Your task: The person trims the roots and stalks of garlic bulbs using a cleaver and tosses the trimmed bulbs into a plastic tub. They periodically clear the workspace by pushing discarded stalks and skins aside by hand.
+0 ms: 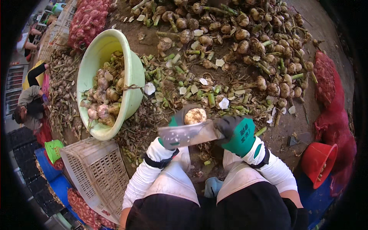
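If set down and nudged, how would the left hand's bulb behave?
The bulb, held in the left hand, would probably roll unevenly: it's rounded but lumpy. Likely firm, not floppy; its outline shows no sag. It may flake, judging by the pale scraps nearby.

seemingly earthen floor [309,105] carries garlic bulbs [284,90], cut stems [211,99].

Brown, dirty floor [322,32] — a grey barred panel [16,78] at far left — under soft, even light.
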A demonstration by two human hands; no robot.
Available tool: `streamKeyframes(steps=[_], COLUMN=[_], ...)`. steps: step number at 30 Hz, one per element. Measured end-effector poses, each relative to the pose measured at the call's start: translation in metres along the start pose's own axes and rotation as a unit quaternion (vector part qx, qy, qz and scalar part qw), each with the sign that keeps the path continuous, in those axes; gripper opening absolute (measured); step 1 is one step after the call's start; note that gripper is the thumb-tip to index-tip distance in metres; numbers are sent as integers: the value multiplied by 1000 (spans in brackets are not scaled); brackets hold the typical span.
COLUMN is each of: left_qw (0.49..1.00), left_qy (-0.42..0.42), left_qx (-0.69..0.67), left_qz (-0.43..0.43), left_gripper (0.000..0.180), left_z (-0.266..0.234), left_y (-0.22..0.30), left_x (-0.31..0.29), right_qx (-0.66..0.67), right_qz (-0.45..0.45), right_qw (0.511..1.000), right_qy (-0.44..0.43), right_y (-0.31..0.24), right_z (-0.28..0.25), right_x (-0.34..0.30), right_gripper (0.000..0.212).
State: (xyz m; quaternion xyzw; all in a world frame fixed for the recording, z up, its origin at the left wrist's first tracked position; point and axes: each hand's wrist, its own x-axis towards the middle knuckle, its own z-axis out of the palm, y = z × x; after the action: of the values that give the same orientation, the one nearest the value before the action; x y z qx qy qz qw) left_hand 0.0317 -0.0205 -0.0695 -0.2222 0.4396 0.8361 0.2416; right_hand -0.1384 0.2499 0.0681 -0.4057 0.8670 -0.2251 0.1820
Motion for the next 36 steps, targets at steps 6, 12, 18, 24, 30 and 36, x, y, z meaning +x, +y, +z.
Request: streamKeyframes(steps=[6, 12, 18, 24, 30, 36], left_qw=[629, 894, 738, 968, 975, 893], left_qy=[-57, 64, 259, 51, 118, -242], left_qx=[743, 378, 472, 195, 130, -280], left_qz=[221, 233, 407, 151, 138, 258], left_gripper=[33, 58, 55, 30, 32, 39], left_z=[97, 141, 133, 115, 141, 93], left_y=[62, 102, 93, 99, 130, 177], left_x=[-28, 25, 53, 45, 24, -5], right_qx=[-35, 550, 640, 360, 176, -2], right_qz=[-17, 269, 245, 16, 320, 325], right_qw=[999, 787, 728, 926, 922, 912], right_qy=[36, 82, -24, 112, 126, 250], right_y=[14, 52, 15, 22, 111, 178], right_z=[13, 7, 4, 1, 39, 21], right_x=[8, 5, 23, 22, -14, -34], right_gripper=[30, 17, 32, 33, 33, 47])
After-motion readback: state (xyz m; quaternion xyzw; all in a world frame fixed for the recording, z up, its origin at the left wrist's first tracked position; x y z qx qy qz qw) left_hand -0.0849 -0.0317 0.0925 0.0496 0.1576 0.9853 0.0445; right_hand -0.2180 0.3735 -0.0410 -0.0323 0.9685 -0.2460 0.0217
